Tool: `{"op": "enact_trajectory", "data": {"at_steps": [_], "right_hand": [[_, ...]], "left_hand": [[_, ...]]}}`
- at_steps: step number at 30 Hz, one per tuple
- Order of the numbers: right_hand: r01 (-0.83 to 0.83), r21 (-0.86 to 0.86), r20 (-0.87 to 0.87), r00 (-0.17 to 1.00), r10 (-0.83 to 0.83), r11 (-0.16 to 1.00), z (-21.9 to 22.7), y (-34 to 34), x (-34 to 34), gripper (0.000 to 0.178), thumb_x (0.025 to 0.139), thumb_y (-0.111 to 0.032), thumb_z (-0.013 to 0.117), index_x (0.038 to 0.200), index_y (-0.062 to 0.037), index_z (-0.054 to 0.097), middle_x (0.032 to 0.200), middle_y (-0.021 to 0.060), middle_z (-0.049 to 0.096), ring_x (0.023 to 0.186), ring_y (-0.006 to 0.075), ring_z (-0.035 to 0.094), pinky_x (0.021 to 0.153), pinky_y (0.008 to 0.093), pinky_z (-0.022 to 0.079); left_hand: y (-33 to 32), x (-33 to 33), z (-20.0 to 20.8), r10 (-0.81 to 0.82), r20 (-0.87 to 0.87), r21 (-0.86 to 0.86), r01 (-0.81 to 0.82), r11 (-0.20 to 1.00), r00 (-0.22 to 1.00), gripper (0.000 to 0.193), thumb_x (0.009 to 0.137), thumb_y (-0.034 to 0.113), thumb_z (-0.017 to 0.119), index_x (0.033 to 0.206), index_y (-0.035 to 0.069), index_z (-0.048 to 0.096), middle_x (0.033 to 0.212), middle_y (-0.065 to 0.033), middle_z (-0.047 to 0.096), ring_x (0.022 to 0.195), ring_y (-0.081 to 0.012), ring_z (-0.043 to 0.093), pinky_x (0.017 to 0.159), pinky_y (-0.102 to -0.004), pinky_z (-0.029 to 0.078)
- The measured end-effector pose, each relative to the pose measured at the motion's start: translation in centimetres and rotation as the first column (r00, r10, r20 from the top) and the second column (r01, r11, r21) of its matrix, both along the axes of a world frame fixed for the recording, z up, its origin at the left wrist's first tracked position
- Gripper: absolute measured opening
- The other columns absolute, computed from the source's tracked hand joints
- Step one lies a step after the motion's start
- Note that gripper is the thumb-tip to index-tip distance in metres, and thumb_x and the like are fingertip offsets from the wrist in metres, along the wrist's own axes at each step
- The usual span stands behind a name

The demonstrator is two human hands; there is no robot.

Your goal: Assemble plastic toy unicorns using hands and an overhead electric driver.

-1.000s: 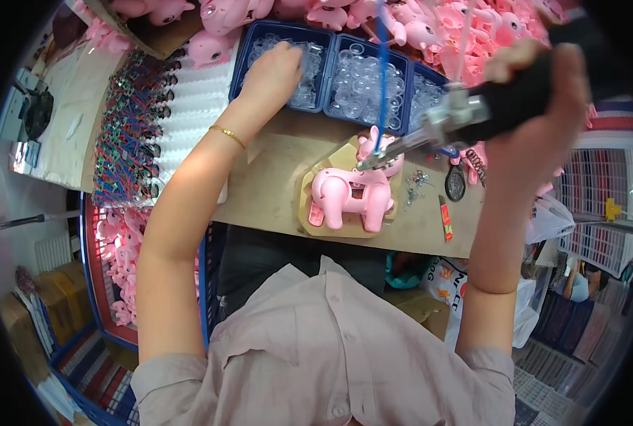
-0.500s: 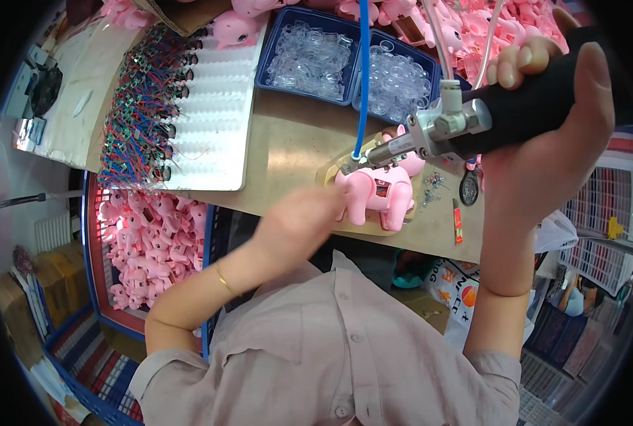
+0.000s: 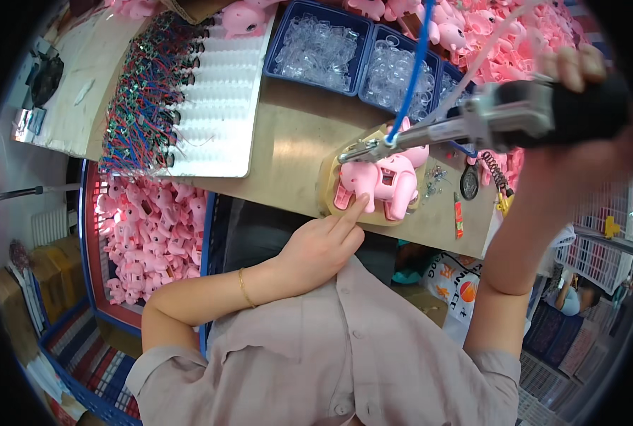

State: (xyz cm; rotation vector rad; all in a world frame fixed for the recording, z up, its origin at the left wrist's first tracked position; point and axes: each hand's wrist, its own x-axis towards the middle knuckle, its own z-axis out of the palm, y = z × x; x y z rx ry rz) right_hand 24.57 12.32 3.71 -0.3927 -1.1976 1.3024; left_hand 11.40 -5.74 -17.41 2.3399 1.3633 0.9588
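Observation:
A pink plastic animal toy (image 3: 389, 183) lies on its side in a tan fixture block (image 3: 328, 188) on the workbench. A rectangular opening shows in its body. My left hand (image 3: 323, 245) is below it, index finger stretched to touch one of its legs, the other fingers loosely bent around nothing. My right hand (image 3: 590, 160), blurred, grips the black sleeve of a metal air screwdriver (image 3: 465, 124), held almost level. The tool's thin tip sits over the toy's upper left part; whether it touches cannot be made out.
Blue bins (image 3: 318, 51) of clear plastic parts stand behind the toy. To the left are a white ribbed tray (image 3: 221, 106) and bundled wires (image 3: 142, 99). A crate of pink toys (image 3: 153, 245) stands below. Small screws (image 3: 436, 176) lie right of the fixture. A blue hose (image 3: 417, 67) hangs overhead.
My left hand has moved from the toy's left side down and right, its finger now on a leg. The screwdriver's rear and my right hand have swung right, the tool lying flatter.

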Motion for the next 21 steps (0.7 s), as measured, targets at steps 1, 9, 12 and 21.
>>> {"op": "enact_trajectory", "data": {"at_steps": [1,9,12,21], "right_hand": [[0.058,-0.104,-0.149,0.986,-0.073,0.993,0.6,-0.3,0.4,0.036,0.091,-0.036,0.051,0.100,-0.0019,0.048,0.083,0.0063,0.048,0.071,0.0176,0.046,0.072,0.0313,0.041],[0.066,0.206,0.292,0.948,-0.126,0.976,0.2,-3.2,0.2,0.034,0.092,-0.033,0.048,0.108,-0.0020,0.046,0.080,0.0058,0.048,0.068,0.0160,0.046,0.068,0.0306,0.039],[0.034,0.337,0.451,0.872,-0.193,0.941,-1.3,-4.6,-1.0,0.034,0.093,-0.031,0.047,0.112,-0.0020,0.045,0.078,0.0056,0.048,0.066,0.0153,0.046,0.067,0.0303,0.039],[-0.074,0.148,0.268,0.963,0.032,0.986,-4.2,-3.9,-3.2,0.036,0.094,-0.031,0.046,0.115,-0.0016,0.046,0.075,0.0055,0.048,0.062,0.0162,0.046,0.065,0.0313,0.038]], "left_hand": [[-0.2,0.1,0.0,0.002,0.001,-0.002,-0.002,1.000,1.000,0.014,0.067,0.003,0.059,0.078,0.003,0.049,0.136,-0.0220,0.048,0.072,-0.0199,0.059,0.064,-0.0307,0.049],[-0.4,0.5,-0.1,0.021,-0.015,0.024,-0.021,0.999,1.000,0.013,0.071,0.006,0.058,0.078,0.004,0.047,0.134,-0.0273,0.046,0.070,-0.0169,0.056,0.066,-0.0280,0.049],[-0.4,0.7,-0.2,0.017,-0.020,0.036,-0.016,0.999,1.000,0.013,0.071,0.006,0.058,0.077,0.004,0.047,0.135,-0.0283,0.045,0.067,-0.0162,0.055,0.065,-0.0276,0.049],[-0.7,0.2,0.2,0.028,-0.115,0.003,-0.027,1.000,0.993,0.014,0.070,0.006,0.059,0.073,0.004,0.045,0.135,-0.0271,0.046,0.065,-0.0160,0.055,0.063,-0.0286,0.049]]}}
